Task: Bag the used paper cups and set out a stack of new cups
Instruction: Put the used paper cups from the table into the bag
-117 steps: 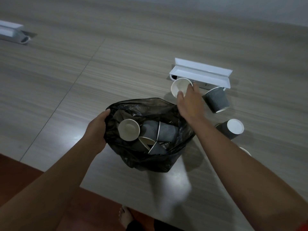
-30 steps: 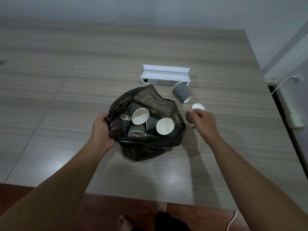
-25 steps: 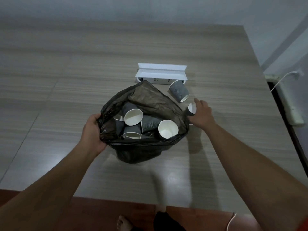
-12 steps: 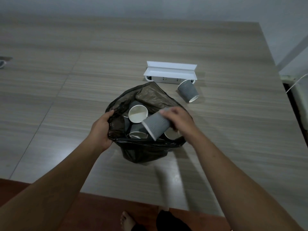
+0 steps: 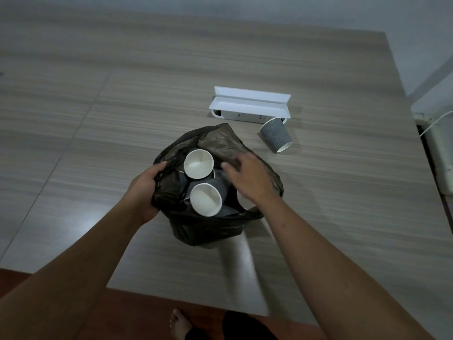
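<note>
Landmark: a black plastic bag (image 5: 208, 229) is sitting on the desk (image 5: 343, 217) close to its near edge, mouth gaping upward.
Left hand (image 5: 144, 190): it is gripping the bag's left rim, fingers curled around a bunch of the plastic.
Right hand (image 5: 250, 177): it is hovering over the right half of the bag's mouth, fingers spread loosely and holding nothing; whether the fingertips are touching the plastic cannot be told.
Cups in the bag: several grey ribbed paper cups are lying jumbled inside; one (image 5: 198, 163) is showing its white inside toward the bag's far side, a second (image 5: 206, 203) is lying nearer, and a third (image 5: 244, 204) is peeking out partly under the right wrist.
Loose cup (image 5: 276, 134): it is lying on its side on the desk beyond the bag and to its right, mouth pointing toward the near right.
White socket box (image 5: 250, 105): it is standing with its lid raised just behind the loose cup, further from the bag.
Desk surface: pale wood-grain laminate is running in long streaks, with seam lines crossing left of the bag and a soft glare by the bag's near left.
Room: a plain pale wall is rising behind the desk; reddish-brown floor (image 5: 122, 322) is showing below the near edge, where a bare foot (image 5: 180, 323) is standing; a white cable (image 5: 434, 121) is trailing far right of the bag.
</note>
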Demonstrator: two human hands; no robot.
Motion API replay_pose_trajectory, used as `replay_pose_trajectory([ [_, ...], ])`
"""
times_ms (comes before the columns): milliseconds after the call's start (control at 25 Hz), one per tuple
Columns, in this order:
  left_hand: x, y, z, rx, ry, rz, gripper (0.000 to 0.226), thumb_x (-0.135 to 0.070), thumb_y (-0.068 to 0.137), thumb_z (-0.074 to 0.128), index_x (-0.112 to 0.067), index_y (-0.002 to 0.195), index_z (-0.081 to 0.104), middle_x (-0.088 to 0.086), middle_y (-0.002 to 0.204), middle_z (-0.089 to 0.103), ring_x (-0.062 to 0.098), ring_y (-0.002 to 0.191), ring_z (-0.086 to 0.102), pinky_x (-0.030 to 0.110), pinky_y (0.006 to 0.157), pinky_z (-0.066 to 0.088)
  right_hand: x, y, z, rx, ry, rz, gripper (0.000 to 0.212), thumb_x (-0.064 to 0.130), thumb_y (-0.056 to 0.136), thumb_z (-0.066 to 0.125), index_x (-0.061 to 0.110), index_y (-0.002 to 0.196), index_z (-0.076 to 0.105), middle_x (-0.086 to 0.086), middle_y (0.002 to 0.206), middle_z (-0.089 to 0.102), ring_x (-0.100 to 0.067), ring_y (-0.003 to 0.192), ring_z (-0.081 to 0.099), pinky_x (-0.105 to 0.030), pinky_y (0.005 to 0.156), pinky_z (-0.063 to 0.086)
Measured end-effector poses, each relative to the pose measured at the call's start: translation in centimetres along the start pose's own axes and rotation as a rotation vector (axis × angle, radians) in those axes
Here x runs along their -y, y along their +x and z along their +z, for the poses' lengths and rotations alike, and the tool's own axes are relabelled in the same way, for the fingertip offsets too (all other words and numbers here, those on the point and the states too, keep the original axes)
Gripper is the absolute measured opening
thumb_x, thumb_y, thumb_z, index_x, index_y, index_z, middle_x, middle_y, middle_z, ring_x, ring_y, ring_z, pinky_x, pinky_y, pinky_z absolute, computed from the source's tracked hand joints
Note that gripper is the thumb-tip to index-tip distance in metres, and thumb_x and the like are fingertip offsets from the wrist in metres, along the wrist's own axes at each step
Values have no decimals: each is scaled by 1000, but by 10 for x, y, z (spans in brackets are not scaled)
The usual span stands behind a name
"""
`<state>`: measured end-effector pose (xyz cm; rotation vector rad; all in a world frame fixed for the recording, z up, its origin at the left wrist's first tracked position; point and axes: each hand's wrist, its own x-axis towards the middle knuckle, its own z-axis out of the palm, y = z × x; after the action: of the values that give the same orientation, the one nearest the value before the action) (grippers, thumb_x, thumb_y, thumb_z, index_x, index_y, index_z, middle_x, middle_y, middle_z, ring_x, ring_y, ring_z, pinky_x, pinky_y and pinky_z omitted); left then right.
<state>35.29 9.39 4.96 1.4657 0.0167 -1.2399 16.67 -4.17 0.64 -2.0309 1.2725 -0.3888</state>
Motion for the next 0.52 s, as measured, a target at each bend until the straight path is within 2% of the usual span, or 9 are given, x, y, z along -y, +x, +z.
replay_pose_trajectory([
  [80,-3,-1,1,18,47,-25,28,-29,98,52,-11,110,70,7,95,78,20,79,75,31,71,58,-23,30,-26,-224,-18,59,42,35,86,61,14,122,61,-10,124,57,-28,117,53,-37,96,44],
  [160,-4,-2,1,33,91,-50,31,-30,97,54,-11,117,69,10,105,76,23,86,75,34,75,56,-50,65,-47,-347,-96,194,55,27,82,62,12,133,51,-13,135,47,-35,123,46,-40,98,41],
  [240,-5,-2,3,57,116,-67,30,-30,97,54,-12,115,70,11,107,76,23,86,75,35,76,55,-74,97,-54,-272,-181,348,68,32,80,66,14,141,41,-12,141,38,-37,127,39,-45,99,40],
  [360,-4,-2,-4,57,129,-73,31,-29,97,53,-11,116,70,12,109,76,25,89,75,37,81,54,-97,124,-44,-102,-210,432,81,40,76,74,16,143,35,-11,142,39,-36,129,38,-46,101,39],
  [520,-3,3,-13,39,128,-76,38,-31,95,55,-9,124,66,14,116,73,31,98,73,42,86,52,-115,132,-29,-144,-69,449,79,40,74,78,13,139,41,-13,137,48,-36,126,48,-45,100,44],
])
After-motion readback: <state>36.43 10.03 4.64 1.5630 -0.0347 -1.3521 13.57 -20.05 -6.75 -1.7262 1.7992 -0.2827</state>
